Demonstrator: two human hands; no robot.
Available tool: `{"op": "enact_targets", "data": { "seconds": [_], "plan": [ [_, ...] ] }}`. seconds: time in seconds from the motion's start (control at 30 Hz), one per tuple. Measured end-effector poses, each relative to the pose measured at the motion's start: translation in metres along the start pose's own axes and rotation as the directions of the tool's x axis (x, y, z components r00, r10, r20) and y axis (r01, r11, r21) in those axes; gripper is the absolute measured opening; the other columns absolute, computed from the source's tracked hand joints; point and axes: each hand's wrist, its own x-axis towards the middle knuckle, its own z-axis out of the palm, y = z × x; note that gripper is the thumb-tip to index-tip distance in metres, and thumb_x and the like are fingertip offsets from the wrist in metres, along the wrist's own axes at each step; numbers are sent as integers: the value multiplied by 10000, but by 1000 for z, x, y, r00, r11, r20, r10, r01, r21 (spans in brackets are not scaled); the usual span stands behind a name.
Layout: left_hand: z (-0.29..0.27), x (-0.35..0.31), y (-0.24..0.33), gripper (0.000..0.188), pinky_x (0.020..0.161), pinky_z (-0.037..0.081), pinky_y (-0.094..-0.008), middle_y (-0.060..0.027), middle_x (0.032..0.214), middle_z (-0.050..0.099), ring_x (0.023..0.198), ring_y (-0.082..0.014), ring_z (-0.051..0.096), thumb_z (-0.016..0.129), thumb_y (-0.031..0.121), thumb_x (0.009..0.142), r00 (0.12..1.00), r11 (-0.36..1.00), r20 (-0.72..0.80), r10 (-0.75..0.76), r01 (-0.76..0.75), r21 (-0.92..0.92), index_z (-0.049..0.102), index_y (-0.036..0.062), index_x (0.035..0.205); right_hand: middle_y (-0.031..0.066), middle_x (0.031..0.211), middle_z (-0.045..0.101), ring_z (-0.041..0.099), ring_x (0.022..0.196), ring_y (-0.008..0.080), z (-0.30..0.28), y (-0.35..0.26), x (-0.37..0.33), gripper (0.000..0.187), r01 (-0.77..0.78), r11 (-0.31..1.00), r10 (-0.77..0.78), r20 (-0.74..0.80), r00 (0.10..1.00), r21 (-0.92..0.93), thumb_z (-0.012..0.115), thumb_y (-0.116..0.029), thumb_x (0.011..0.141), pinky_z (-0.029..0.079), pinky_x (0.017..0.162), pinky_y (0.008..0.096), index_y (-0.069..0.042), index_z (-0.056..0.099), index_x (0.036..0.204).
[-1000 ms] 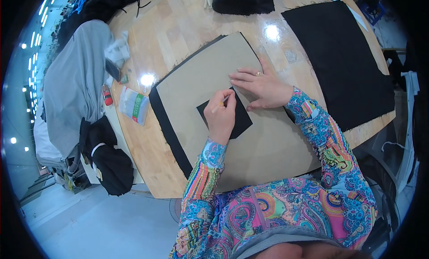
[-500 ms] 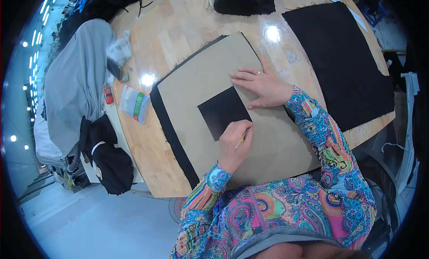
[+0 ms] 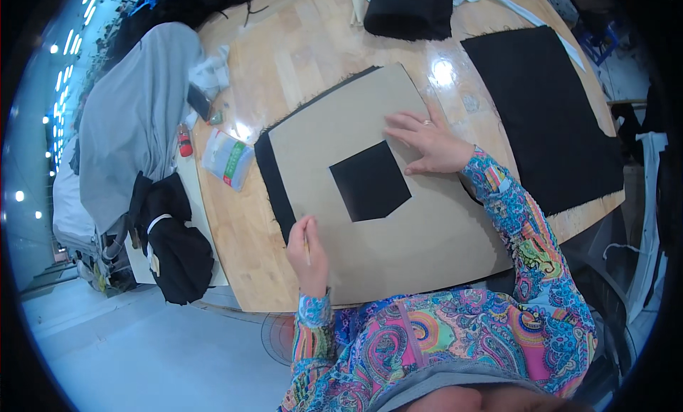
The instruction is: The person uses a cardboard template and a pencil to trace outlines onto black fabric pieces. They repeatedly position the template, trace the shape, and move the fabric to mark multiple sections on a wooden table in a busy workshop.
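A beige card template (image 3: 441, 227) lies over black cloth (image 3: 274, 191), whose frayed edge sticks out at the left and far side. Through a pocket-shaped cutout in the card, the black fabric (image 3: 370, 181) shows. My right hand (image 3: 435, 146) rests flat on the card just right of the cutout, fingers spread, a ring on one of them. At the card's left edge, my left hand (image 3: 309, 259) is closed around a thin, pale pencil-like stick (image 3: 307, 253). Its tip is hidden.
Another black cloth panel (image 3: 544, 120) lies to the right, and a folded black bundle (image 3: 409, 10) at the far side. On the left are a plastic packet (image 3: 228, 159), a small red object (image 3: 185, 140), a dark phone-like block (image 3: 199, 101) and draped grey cloth (image 3: 139, 127).
My left hand has moved from the cutout's near edge leftward to the card's left edge, keeping the stick. My right hand stays on the card. The whole view has shifted slightly.
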Motion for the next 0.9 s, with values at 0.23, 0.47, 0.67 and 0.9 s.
{"op": "enact_targets", "data": {
  "seconds": [0.23,0.47,0.67,0.9],
  "plan": [
    [-30,-15,-14,249,668,493,-291,-122,949,605,859,-204,588,640,127,881,998,990,-19,55,-52,130,584,-13,1080,213,1499,251,203,1410,340,0,-18,-14,843,-180,796,379,-244,893,578,729,-274,790,185,1146,377,0,277,1446],
    [-26,-16,-15,168,677,432,-223,-19,865,536,792,-92,500,673,37,843,994,834,3,-105,90,-544,513,63,888,158,1445,336,311,1345,263,-23,-50,-16,754,-75,482,558,-239,795,873,674,-170,846,272,1104,357,-12,267,1460],
    [-74,6,-45,192,799,432,-282,-28,929,525,870,-124,507,619,-8,871,765,860,-644,-14,-319,-398,458,93,849,109,1422,375,380,1288,240,-40,-72,-14,700,38,746,418,-512,750,664,657,-107,854,353,1046,368,-36,301,1452],
    [-152,32,-120,184,705,479,-263,-53,900,528,833,-124,530,602,28,892,425,795,-844,-326,-360,-488,423,69,902,134,1290,520,429,1266,326,21,-131,-54,364,197,955,-182,-84,980,224,733,-191,754,284,1094,461,-78,623,1082]
  ]
}}
